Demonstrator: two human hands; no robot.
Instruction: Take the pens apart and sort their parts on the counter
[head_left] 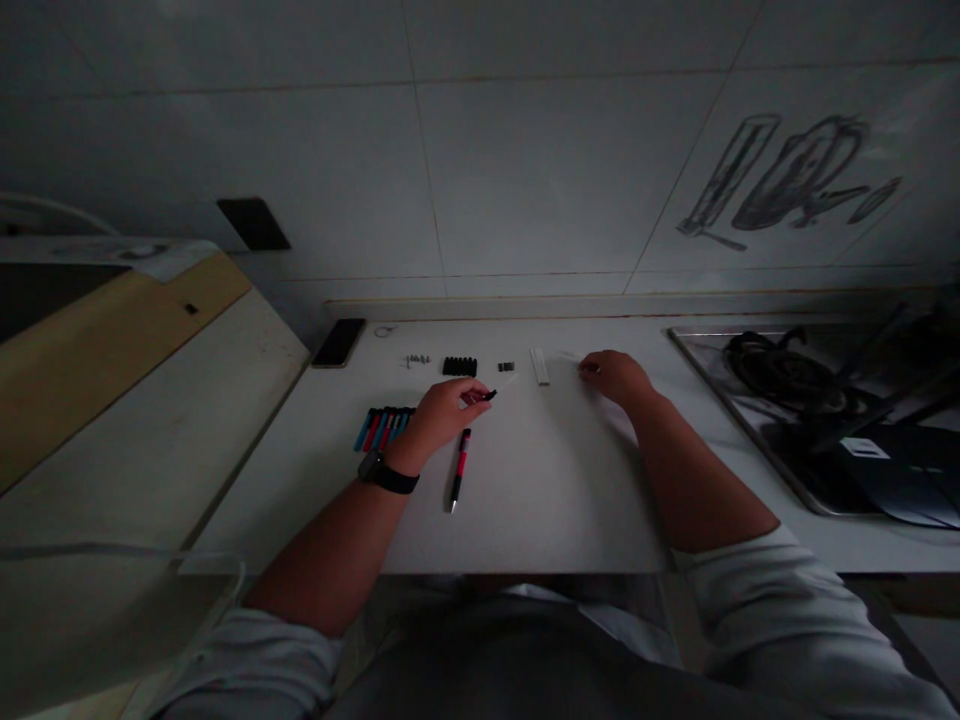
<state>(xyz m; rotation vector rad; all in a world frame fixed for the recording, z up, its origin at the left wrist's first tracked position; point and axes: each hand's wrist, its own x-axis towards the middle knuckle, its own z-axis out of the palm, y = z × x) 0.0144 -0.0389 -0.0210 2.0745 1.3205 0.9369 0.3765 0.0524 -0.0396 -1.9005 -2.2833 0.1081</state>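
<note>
My left hand [446, 408], with a dark watch on its wrist, pinches a small black pen part [489, 396]. From that part a thin pale rod [508, 383] sticks out to the upper right. My right hand [615, 377] rests low over the counter, fingertips together; what they hold, if anything, is too dark to name. Thin white sticks [540, 367] lie left of it. Between the hands and the wall sit small dark pieces [506, 367], a row of black parts [460, 366] and small silvery pieces [417, 360]. A red and black pen [461, 470] lies below my left hand.
Blue and red pen barrels [381, 428] lie in a row, partly behind my left hand. A phone [339, 343] and a thin ring-shaped item [385, 331] are at the back left. A metal-rimmed cooktop [739, 425] stands right, a pale cabinet [247, 400] left.
</note>
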